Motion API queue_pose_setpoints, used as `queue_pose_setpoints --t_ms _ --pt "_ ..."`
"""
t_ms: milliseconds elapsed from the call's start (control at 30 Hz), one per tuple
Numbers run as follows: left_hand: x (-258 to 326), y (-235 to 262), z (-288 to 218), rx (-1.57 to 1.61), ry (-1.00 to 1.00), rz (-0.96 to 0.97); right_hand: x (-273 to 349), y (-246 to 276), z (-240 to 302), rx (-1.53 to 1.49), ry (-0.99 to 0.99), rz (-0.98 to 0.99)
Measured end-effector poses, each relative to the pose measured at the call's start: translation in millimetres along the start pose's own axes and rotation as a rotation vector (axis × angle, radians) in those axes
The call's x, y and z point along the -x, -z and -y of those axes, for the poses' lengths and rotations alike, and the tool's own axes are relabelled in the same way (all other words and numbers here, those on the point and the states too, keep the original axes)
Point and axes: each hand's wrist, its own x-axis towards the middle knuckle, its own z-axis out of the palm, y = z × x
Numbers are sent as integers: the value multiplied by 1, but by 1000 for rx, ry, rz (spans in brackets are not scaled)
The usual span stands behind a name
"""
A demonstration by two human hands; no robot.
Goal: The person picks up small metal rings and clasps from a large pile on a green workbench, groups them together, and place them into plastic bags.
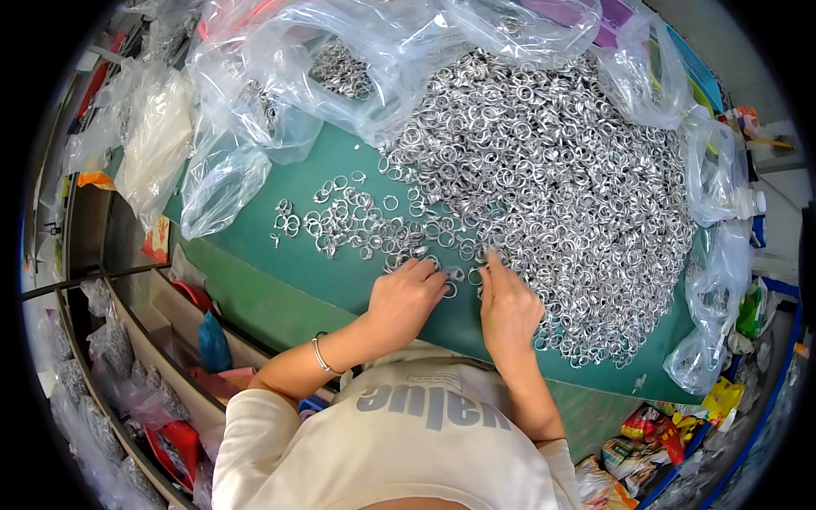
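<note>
A big heap of small silver metal rings [552,178] covers the right half of a green table [340,289]. A thinner scatter of the same rings [348,223] lies to the left of it. My left hand [406,296] rests at the near edge of the scatter, its fingertips pinching a small ring part [450,277]. My right hand [508,308] sits close beside it, fingertips touching rings at the foot of the heap. Whether the right hand grips a ring is hidden by its fingers. A thin bracelet [321,355] circles my left wrist.
Clear plastic bags [255,110] lie along the far and left sides, one holding more rings [340,72]. More bags [710,340] hang at the right edge. Shelves with red and blue items [200,340] stand at the lower left. Colourful packets [654,442] lie at the lower right.
</note>
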Motion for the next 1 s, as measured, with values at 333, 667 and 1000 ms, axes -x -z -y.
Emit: queue_pose_setpoints --t_ms 333,667,1000 --pt "10 18 28 54 181 -210 -1 1 8 -85 1 49" --pt "2 20 35 31 78 -135 -6 1 17 -201 133 131" --pt "3 37 39 82 117 -172 -36 -21 32 40 273 134"
